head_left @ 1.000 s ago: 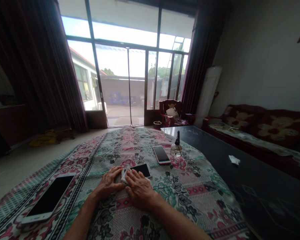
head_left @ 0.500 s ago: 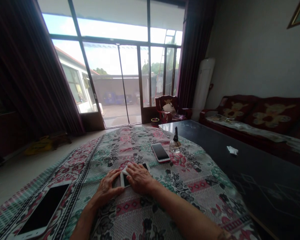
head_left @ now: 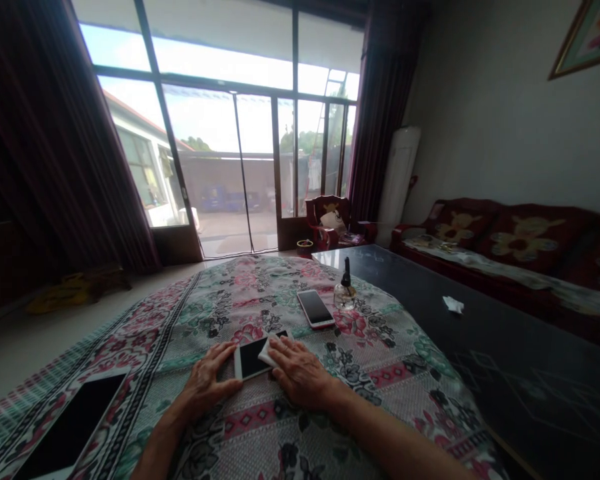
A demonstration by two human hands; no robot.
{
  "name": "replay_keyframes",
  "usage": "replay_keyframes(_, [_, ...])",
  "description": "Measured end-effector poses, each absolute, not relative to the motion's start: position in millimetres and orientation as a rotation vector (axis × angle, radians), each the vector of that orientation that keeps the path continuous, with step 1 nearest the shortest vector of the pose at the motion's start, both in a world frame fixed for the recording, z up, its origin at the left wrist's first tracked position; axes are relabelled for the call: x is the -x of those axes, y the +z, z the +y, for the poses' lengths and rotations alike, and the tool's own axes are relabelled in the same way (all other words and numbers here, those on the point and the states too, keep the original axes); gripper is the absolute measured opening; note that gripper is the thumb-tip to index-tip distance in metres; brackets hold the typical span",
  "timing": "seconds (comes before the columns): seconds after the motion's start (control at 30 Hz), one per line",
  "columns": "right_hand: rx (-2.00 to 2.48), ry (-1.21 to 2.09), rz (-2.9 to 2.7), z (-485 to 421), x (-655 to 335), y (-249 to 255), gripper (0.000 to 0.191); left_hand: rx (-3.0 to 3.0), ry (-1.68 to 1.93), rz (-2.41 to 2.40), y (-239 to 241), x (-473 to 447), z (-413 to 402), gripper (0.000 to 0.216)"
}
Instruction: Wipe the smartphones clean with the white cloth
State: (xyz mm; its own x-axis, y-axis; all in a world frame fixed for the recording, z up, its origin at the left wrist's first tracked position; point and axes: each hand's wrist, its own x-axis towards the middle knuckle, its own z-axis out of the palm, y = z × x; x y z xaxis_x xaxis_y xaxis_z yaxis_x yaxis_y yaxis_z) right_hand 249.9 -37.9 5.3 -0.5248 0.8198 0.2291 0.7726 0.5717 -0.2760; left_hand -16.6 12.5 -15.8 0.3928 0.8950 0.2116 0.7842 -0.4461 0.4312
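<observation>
A white phone (head_left: 253, 356) lies face up on the floral cloth (head_left: 380, 360) in front of me. My left hand (head_left: 207, 381) rests flat against its left end, fingers spread, steadying it. My right hand (head_left: 300, 373) presses a small white wipe (head_left: 269, 350) onto the right part of the dark screen with its fingertips. Farther back lies a pink-edged phone (head_left: 315, 309), with a small clear bottle (head_left: 345, 289) with a dark top beside it. A large white tablet (head_left: 67, 430) lies at the lower left.
The cloth covers part of a dark glossy table (head_left: 505, 360), where a crumpled white scrap (head_left: 453, 305) lies. A red sofa (head_left: 520, 247) runs along the right wall. Glass doors (head_left: 240, 173) and dark curtains stand ahead, with a red chair (head_left: 330, 220).
My right hand has slid the wipe from the phone's left end toward its right end, uncovering the screen. My left hand stayed at the left end. The view shifted slightly.
</observation>
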Motion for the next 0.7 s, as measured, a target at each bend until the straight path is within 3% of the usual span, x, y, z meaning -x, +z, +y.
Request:
replay_keyframes(0.23, [1.546, 0.223, -2.326, 8, -244, 7, 0.049, -2.381, 0.642, 1.505, -19, 17, 12, 0.066])
replay_keyframes(0.7, [1.336, 0.27, -2.464, -54, -270, 8, 0.05, -2.4, 0.649, 1.462, -24, 19, 15, 0.068])
